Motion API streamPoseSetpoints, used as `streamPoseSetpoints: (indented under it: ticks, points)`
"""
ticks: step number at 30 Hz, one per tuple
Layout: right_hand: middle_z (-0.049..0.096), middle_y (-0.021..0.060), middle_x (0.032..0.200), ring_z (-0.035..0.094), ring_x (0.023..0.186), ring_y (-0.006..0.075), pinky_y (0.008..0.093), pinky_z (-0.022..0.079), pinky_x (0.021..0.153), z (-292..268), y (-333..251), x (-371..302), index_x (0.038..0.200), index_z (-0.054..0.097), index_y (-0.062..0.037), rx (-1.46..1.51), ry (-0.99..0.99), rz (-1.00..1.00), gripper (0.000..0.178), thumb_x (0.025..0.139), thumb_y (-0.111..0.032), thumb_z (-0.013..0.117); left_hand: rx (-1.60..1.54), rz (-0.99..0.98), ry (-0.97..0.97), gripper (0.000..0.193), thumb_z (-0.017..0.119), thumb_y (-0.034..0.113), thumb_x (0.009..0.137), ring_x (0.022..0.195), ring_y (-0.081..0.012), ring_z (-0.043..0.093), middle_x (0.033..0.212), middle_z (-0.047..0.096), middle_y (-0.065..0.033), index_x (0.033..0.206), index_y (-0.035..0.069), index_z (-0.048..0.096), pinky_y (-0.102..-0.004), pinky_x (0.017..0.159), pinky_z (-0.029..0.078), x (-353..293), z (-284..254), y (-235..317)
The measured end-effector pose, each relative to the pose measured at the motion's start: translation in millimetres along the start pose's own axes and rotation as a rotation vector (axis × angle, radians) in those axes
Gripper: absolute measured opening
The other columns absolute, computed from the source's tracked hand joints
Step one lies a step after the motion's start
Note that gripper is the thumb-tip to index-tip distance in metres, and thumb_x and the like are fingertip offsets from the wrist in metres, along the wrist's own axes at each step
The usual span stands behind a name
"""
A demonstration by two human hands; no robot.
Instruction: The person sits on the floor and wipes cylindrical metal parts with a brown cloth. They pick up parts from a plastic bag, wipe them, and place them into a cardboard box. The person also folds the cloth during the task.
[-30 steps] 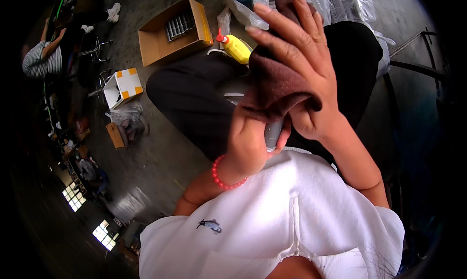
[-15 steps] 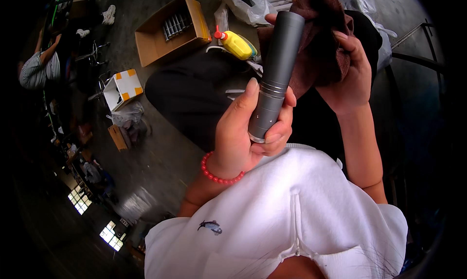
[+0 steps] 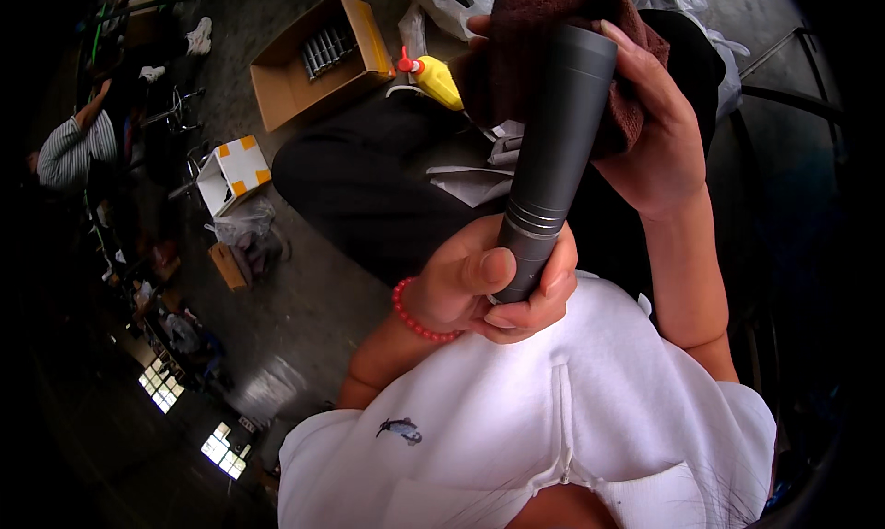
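Observation:
My left hand [image 3: 461, 285] is wrapped around the lower end of a dark grey metal cylinder [image 3: 564, 137]. Bright rings circle the cylinder just above my fingers, and it stands tilted with its top leaning right. Beyond the cylinder, my right hand [image 3: 664, 137] grips a brown cloth [image 3: 525, 17], its thumb near the cylinder's upper end. Part of the cloth is behind the cylinder, and the right fingers are mostly hidden by the cloth. Whether the cloth touches the metal, I cannot tell.
An open cardboard box [image 3: 277, 91] at the upper left holds several metal cylinders [image 3: 329, 52]. Beside it is a yellow bottle [image 3: 439, 82] with a red cap. A white box [image 3: 219, 186] with orange tape stands farther left. Another person [image 3: 78, 151] in a striped top is at the far left.
My left hand and the cylinder's lower end have moved down and right. The cylinder's top has shifted right toward my right thumb. The cloth has moved left behind the cylinder.

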State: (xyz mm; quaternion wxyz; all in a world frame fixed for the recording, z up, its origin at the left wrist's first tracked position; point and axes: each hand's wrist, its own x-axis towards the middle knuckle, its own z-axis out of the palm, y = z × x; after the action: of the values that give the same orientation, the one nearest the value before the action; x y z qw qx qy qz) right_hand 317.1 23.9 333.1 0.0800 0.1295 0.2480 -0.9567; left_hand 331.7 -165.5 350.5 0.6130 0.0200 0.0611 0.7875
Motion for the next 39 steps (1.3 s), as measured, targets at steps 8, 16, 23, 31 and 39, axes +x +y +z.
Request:
streamPoseSetpoints:
  ticks: [8, 16, 23, 31, 39]
  points:
    - [0.064, 0.0078, 0.097, 0.063, 0.092, 0.0190, 0.0318, 0.051, 0.084, -46, 21, -3, 0.104, 0.059, -0.0060, 0.142, 0.301, 0.093, 0.025, 0.082, -0.012, 0.049, 0.357, 0.063, 0.400, 0.034, 0.055, 0.034, 0.093, 0.044, -0.0032, 0.032, 0.057, 0.043, -0.0005, 0.098, 0.002, 0.043, -0.0189, 0.036, 0.023, -4, 0, 12]
    - [0.064, 0.0130, 0.091, 0.064, 0.078, 0.0201, 0.0349, 0.055, 0.071, 28, 27, -2, 0.103, 0.057, 0.0005, 0.274, -0.304, 0.112, 0.029, 0.083, -0.019, 0.064, -0.253, -0.201, -0.159, 0.035, 0.053, 0.040, 0.093, 0.035, -0.0054, 0.029, 0.049, 0.033, 0.0024, 0.080, 0.009, 0.042, -0.0181, 0.029, 0.031, 10, -8, -7]
    - [0.063, 0.0068, 0.090, 0.062, 0.081, 0.0160, 0.0294, 0.054, 0.071, 19, 35, 17, 0.101, 0.057, -0.0014, -0.211, 0.167, -0.086, 0.033, 0.081, -0.023, 0.072, 0.819, 0.041, 0.635, 0.028, 0.057, 0.029, 0.091, 0.039, -0.0112, 0.044, 0.055, 0.042, -0.0019, 0.084, 0.003, 0.046, -0.0271, 0.036, 0.046, 16, -27, 3]
    - [0.057, 0.0172, 0.116, 0.060, 0.101, 0.0255, 0.0382, 0.049, 0.090, 7, 33, 1, 0.126, 0.043, 0.0042, -0.245, -0.574, -0.042, 0.081, 0.063, -0.023, 0.087, 1.198, 0.074, 0.348, 0.035, 0.068, 0.020, 0.082, 0.090, -0.0208, 0.058, 0.100, 0.057, -0.0078, 0.110, 0.006, 0.052, -0.0343, 0.079, 0.046, -17, -31, -3]
    - [0.061, 0.0060, 0.101, 0.058, 0.092, 0.0129, 0.0272, 0.049, 0.083, 21, 36, 7, 0.115, 0.050, -0.0008, -0.524, 0.031, -0.188, 0.055, 0.073, -0.018, 0.081, 1.556, 0.128, 0.764, 0.024, 0.066, 0.011, 0.078, 0.093, -0.0287, 0.061, 0.094, 0.063, -0.0141, 0.099, 0.002, 0.058, -0.0360, 0.078, 0.049, 20, -61, -5]
